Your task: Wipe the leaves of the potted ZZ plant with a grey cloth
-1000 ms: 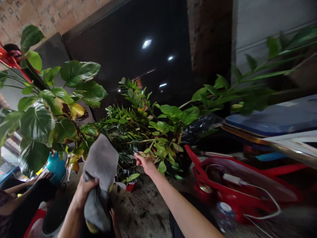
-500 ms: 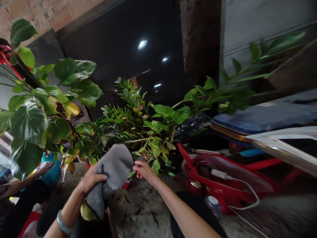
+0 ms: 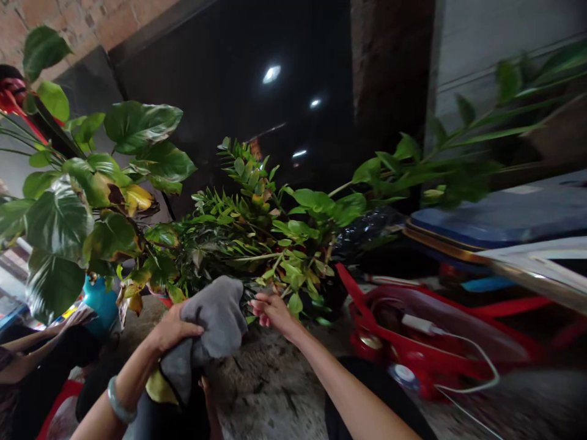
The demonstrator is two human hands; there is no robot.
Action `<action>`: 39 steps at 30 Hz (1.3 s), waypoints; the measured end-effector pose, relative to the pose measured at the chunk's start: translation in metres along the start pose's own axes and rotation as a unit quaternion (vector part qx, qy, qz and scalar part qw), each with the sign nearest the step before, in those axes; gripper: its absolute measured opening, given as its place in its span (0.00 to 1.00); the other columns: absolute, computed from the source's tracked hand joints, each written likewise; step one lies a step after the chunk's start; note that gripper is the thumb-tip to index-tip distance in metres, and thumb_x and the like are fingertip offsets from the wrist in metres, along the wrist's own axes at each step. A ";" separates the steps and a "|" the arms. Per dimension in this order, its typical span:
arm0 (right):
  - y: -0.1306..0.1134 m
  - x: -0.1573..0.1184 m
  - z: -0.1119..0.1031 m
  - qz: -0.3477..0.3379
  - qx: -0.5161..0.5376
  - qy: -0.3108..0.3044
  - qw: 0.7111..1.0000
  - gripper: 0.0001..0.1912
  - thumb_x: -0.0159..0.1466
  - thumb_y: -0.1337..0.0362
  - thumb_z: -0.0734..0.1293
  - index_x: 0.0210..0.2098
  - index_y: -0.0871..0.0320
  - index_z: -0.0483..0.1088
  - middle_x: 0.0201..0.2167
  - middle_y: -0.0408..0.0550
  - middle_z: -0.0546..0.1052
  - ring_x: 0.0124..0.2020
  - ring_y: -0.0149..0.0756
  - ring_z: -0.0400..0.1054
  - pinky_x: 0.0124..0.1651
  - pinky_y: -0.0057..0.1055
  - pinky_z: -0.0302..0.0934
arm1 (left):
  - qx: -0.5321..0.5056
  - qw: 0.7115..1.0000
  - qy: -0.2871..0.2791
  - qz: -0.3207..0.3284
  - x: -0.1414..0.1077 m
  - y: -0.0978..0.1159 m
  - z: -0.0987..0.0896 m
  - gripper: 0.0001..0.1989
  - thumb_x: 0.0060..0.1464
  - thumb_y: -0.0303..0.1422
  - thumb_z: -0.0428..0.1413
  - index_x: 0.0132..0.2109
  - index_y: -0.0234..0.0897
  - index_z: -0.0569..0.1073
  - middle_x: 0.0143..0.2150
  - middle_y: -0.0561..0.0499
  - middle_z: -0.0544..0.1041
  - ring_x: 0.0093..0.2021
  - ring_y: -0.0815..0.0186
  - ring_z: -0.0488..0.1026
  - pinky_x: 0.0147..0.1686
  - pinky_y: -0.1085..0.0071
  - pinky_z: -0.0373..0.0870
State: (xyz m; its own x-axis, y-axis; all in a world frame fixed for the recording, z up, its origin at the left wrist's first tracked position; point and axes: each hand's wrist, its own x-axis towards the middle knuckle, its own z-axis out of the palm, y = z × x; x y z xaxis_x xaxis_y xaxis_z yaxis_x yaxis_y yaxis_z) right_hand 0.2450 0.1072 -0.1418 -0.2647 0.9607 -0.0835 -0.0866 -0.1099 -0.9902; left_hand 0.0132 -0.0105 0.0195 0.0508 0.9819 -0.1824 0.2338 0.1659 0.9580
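Observation:
My left hand (image 3: 172, 330) grips a grey cloth (image 3: 213, 324) bunched up in front of me, with a yellow leaf (image 3: 158, 386) showing below it. My right hand (image 3: 270, 308) reaches forward and touches the lower leaves of a bushy green plant (image 3: 257, 238) with many small leaflets. The fingers are partly curled at the foliage; whether they pinch a stem is hard to tell. The cloth sits just left of my right hand, nearly touching it.
A big-leaved plant (image 3: 68, 208) with yellowing leaves stands at the left, above a blue pot (image 3: 98, 299). Another person's arms (image 3: 27, 348) show at the lower left. A red basket (image 3: 426, 348) with a white cable lies at the right. Rough concrete floor (image 3: 270, 385) below.
My left hand has carried the cloth rightwards and lowered its raised end toward the plant. My right hand has drawn back slightly and dropped to the lower leaves.

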 end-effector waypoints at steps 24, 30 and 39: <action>0.004 -0.003 -0.003 0.031 -0.023 0.009 0.999 0.11 0.57 0.55 0.67 0.29 0.57 0.73 0.21 0.40 0.75 0.14 0.27 0.65 0.17 0.23 0.51 | -0.060 0.980 0.163 0.094 0.056 0.023 -0.006 0.21 0.31 0.28 0.68 0.39 0.33 0.81 0.34 0.49 0.83 0.34 0.58 0.78 0.41 0.63 0.75; 0.009 -0.003 -0.007 0.051 -0.043 0.009 0.998 0.10 0.53 0.58 0.69 0.21 0.55 0.67 0.15 0.37 0.70 0.12 0.26 0.61 0.14 0.22 0.46 | 0.008 0.999 -0.019 -0.025 0.023 -0.026 0.005 0.21 0.32 0.26 0.67 0.41 0.34 0.84 0.32 0.51 0.83 0.33 0.58 0.76 0.38 0.63 0.74; 0.006 -0.002 -0.002 0.028 -0.016 0.020 0.999 0.14 0.55 0.53 0.66 0.32 0.58 0.74 0.22 0.42 0.76 0.15 0.28 0.65 0.17 0.24 0.52 | -0.101 0.980 0.140 0.099 0.046 0.033 -0.001 0.22 0.32 0.30 0.68 0.41 0.33 0.82 0.35 0.49 0.83 0.35 0.58 0.77 0.41 0.64 0.75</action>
State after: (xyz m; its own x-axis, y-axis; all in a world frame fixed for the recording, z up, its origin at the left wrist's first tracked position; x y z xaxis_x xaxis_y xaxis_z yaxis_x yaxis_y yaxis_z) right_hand 0.2470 0.1056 -0.1475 -0.2297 0.9629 -0.1418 -0.0413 -0.1552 -0.9870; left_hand 0.0226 0.0406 0.0430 -0.1983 0.9788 0.0521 0.0485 -0.0433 0.9979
